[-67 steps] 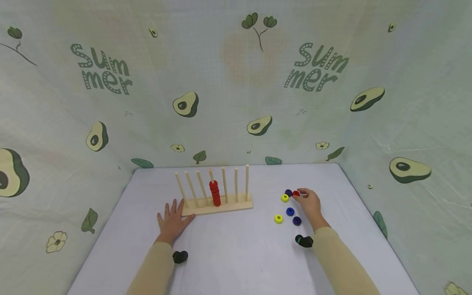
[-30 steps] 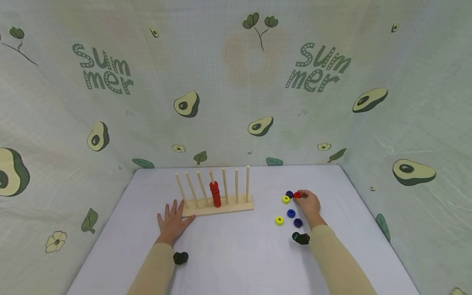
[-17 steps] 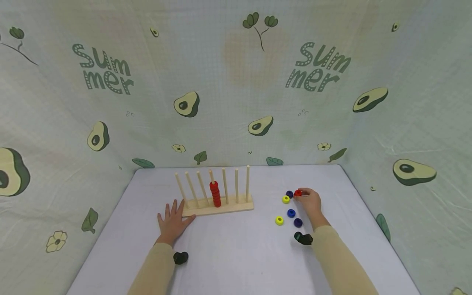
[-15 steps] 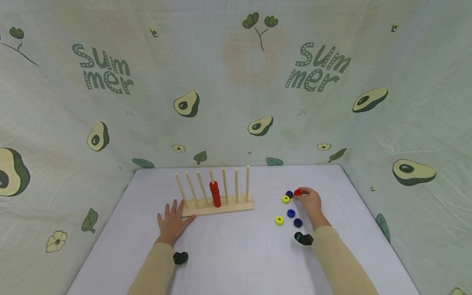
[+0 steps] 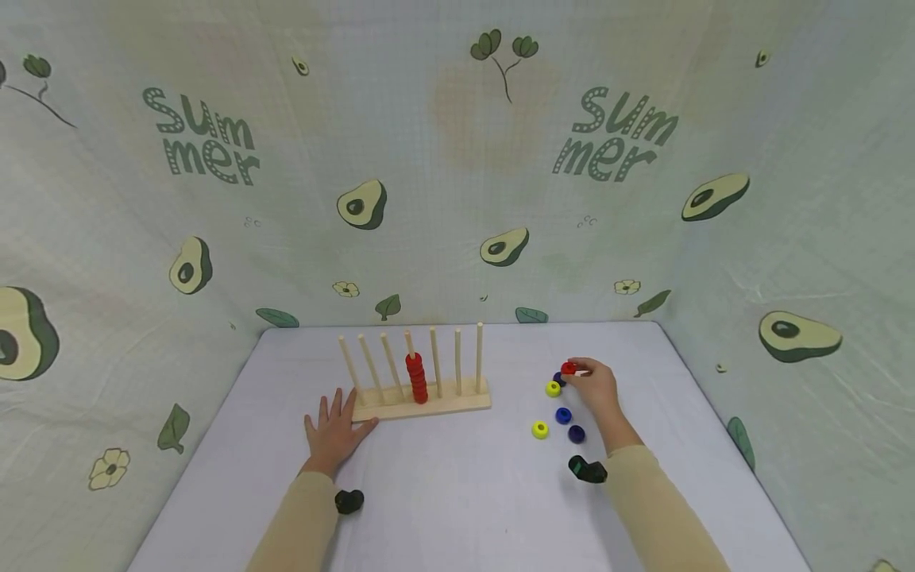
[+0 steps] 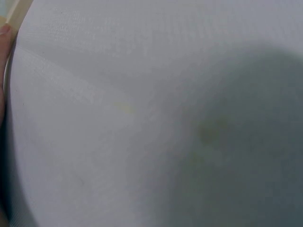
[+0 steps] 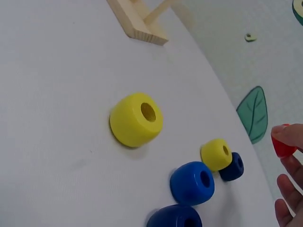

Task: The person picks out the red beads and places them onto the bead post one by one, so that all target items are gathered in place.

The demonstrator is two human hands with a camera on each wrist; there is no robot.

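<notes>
Between thumb and fingers, my right hand (image 5: pixel 597 391) pinches a red bead (image 5: pixel 568 369), lifted above the table in the right wrist view (image 7: pixel 283 144). Spread flat, my left hand (image 5: pixel 333 435) rests at the left end of a wooden peg rack (image 5: pixel 429 407), with thumb and a finger touching its base. Several red beads (image 5: pixel 417 378) are stacked on the rack's middle peg; the other pegs are bare. Near my right hand lie two yellow beads (image 7: pixel 136 119), a blue bead (image 7: pixel 191 183) and two dark blue beads (image 7: pixel 175 217). The left wrist view shows mostly white tabletop.
The white table (image 5: pixel 457 492) ends at a patterned cloth backdrop (image 5: pixel 429 262), which also hangs along both sides. Black wrist cameras (image 5: pixel 588 469) sit by both sleeves. The loose beads lie right of the rack.
My right hand has taken the red bead up off the table and shifted it slightly left and away from me. My left hand has stayed at the rack.
</notes>
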